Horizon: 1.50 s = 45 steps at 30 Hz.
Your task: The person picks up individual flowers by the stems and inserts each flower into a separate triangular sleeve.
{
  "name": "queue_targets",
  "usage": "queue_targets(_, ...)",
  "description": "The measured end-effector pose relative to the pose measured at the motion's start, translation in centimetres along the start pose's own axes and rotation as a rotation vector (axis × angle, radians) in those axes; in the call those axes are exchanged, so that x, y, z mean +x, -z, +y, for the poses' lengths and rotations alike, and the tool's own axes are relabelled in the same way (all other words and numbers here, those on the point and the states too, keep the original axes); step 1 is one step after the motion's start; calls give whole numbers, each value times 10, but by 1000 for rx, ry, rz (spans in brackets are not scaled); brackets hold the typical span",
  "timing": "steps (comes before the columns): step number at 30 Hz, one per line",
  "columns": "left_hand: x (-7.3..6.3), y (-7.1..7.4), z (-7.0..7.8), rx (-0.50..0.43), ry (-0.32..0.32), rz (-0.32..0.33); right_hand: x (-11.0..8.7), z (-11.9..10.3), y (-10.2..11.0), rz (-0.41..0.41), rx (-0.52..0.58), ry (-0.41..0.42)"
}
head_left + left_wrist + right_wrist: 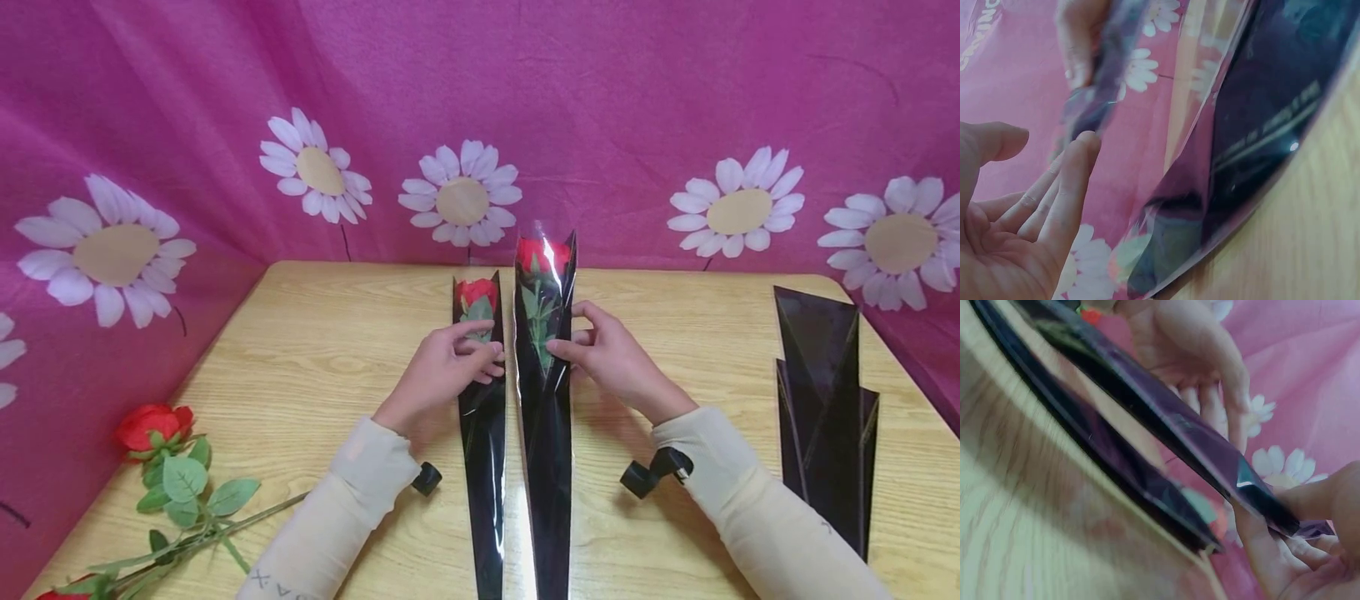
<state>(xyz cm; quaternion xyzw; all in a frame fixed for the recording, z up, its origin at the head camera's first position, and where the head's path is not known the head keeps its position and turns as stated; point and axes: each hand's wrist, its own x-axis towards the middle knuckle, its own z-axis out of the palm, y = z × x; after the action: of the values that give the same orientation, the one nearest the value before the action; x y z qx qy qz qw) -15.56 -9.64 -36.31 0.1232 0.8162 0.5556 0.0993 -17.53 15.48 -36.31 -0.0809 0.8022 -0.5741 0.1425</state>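
Tabletop [322, 342] — right fingers [592, 312] pinch wrapped rose [544, 408] at right edge.

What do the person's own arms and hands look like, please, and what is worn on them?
The left hand and right hand are bare, without gloves. The left sleeve and right sleeve are long and pale cream; dark, letter-like marks show on the left one. A small black piece sticks out beside the left cuff, and a black device beside the right.
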Motion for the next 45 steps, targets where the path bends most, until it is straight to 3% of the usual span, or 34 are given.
queue_targets(5,2,7,-2,-34,-19,20,7,15,-1,-5,33,-31)
queue_targets(16,1,9,5,-9,-74,13,11,37,-3,-91,-79,-47)
queue_targets(21,0,9,8,0,-77,17,13,40,-4,-109,-77,-37)
queue_targets(29,-1,8,12,4,-69,5,9,41,-3,-165,-281,-117)
queue_targets(36,-4,9,11,24,-75,6,9,36,7,-160,-266,-173)
queue_targets(45,-7,10,11,53,-86,10,9,25,35,-87,-364,-103)
